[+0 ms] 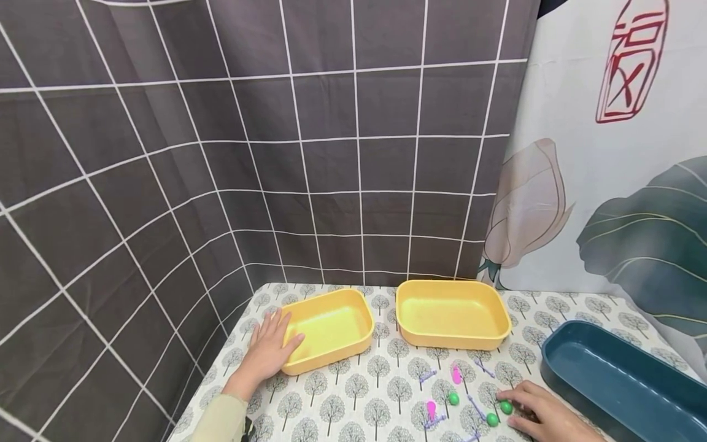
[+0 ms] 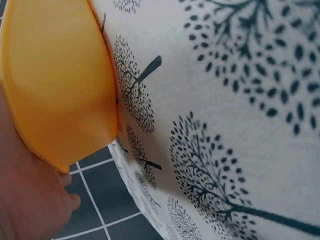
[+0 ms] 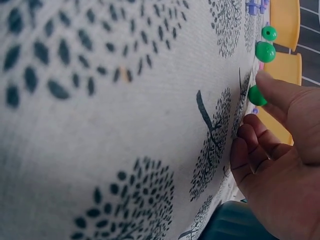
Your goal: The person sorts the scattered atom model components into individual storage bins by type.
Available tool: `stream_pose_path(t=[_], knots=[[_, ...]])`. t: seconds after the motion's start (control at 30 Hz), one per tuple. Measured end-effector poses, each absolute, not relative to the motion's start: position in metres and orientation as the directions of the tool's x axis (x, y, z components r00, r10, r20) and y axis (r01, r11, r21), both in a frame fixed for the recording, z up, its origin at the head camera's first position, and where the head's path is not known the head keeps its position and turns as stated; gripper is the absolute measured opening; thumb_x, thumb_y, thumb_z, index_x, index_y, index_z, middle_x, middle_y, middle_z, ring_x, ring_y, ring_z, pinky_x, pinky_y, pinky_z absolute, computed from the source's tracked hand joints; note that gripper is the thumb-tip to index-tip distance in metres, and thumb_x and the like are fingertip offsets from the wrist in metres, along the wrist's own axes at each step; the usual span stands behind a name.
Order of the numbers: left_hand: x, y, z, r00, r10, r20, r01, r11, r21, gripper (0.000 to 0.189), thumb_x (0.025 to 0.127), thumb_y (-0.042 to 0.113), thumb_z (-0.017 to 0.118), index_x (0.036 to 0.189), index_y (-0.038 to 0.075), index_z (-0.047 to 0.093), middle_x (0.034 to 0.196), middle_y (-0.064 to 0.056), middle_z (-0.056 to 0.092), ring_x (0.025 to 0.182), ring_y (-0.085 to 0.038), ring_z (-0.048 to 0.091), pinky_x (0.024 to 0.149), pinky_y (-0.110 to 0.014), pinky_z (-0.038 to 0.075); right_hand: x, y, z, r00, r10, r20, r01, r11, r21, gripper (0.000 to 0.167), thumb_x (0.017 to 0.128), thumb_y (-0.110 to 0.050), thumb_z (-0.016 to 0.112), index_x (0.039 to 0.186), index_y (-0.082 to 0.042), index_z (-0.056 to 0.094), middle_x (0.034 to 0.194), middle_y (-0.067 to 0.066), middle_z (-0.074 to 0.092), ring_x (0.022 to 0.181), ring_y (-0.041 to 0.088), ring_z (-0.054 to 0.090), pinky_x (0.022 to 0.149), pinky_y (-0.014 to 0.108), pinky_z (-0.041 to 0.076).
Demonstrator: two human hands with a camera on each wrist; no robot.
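Observation:
My left hand (image 1: 270, 350) rests against the left end of a yellow tray (image 1: 367, 316), fingers stretched along its rim and thumb reaching over the near corner. The left wrist view shows the hand beside the yellow tray wall (image 2: 65, 90). On the right, my other hand (image 1: 538, 410) is low over the cloth, thumb and forefinger parted around a green ball (image 1: 506, 407). From the right wrist, that ball (image 3: 257, 95) appears by the thumb tip, the other fingers loosely bent. Two more green balls (image 1: 492, 420) (image 1: 453, 398) lie just to the left.
A second yellow tray (image 1: 453, 342) stands at the back, and a dark blue tray (image 1: 624, 393) at the right edge. Pink pieces (image 1: 456, 375) and several purple sticks (image 1: 475, 407) are scattered on the tree-print tablecloth (image 1: 331, 414). A dark checked curtain (image 1: 331, 166) hangs behind.

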State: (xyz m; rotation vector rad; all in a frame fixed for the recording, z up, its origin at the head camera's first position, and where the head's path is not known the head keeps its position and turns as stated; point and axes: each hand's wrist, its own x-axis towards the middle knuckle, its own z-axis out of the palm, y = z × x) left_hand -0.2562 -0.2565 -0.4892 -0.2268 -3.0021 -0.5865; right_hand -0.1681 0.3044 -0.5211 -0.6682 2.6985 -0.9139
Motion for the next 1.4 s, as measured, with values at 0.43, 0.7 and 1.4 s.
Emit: stream_pose_path(t=[0.43,0.7,1.4], knots=[[-0.257,-0.254,-0.49,-0.987,0.136,0.09,0.158,0.932,0.327,0.084,0.101,0.065,0.037,0.16,0.006,0.028,0.168,-0.022,0.01,0.155,-0.043,0.003,0.122,-0.064,0.002,-0.169,0.309,-0.522,-0.86,-0.511,-0.006,-0.407,0.692,-0.596,0.029,0.093,-0.029,0.072,0.114,-0.009,0.072,0.097,-0.016,0.058,0.075,-0.007,0.043,0.061,0.02,0.042],[-0.257,-0.254,-0.492,-0.985,0.13,0.117,0.161,0.932,0.324,0.086,0.1,0.067,0.041,0.159,0.006,0.031,0.167,-0.023,0.012,0.155,-0.043,0.006,0.122,-0.064,0.002,-0.171,0.305,-0.513,-0.879,-0.463,-0.109,-0.311,0.733,-0.606,0.029,0.094,-0.032,0.071,0.116,-0.014,0.071,0.102,-0.008,0.065,0.077,-0.005,0.048,0.064,0.02,0.048],[-0.255,-0.253,-0.489,-0.99,0.11,0.083,0.131,0.935,0.329,0.089,0.098,0.07,0.039,0.159,0.006,0.03,0.168,-0.024,0.009,0.155,-0.043,0.005,0.122,-0.064,0.001,-0.179,0.271,-0.493,-0.851,-0.491,0.185,-0.5,0.651,-0.571,0.02,0.094,-0.02,0.073,0.108,-0.007,0.074,0.079,-0.023,0.05,0.069,-0.007,0.043,0.055,0.019,0.039]])
